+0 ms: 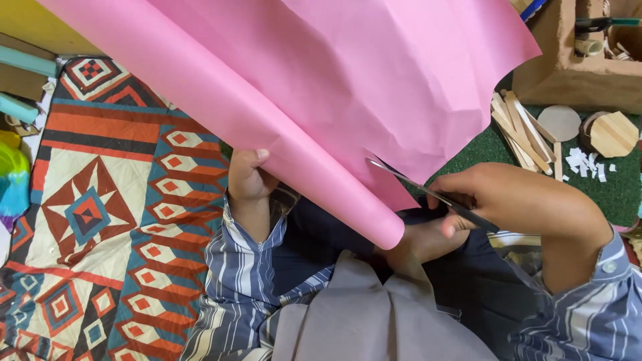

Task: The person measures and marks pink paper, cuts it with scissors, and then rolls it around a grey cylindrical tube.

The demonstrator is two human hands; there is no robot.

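A large pink paper sheet (321,73) fills the upper middle of the view, curled over along its lower left edge. My left hand (249,175) grips that curled edge from underneath, thumb showing. My right hand (518,197) holds black-handled scissors (428,192), whose blades point left and bite into the sheet's lower right edge. Both arms wear blue striped sleeves. A bare foot (421,244) shows just below the paper, under the scissors.
A patterned orange, teal and cream rug (100,220) lies at left. On green matting (605,190) at right lie wooden craft sticks (521,130), round wooden discs (612,134) and white paper scraps (585,164). A brown cardboard box (568,60) stands top right.
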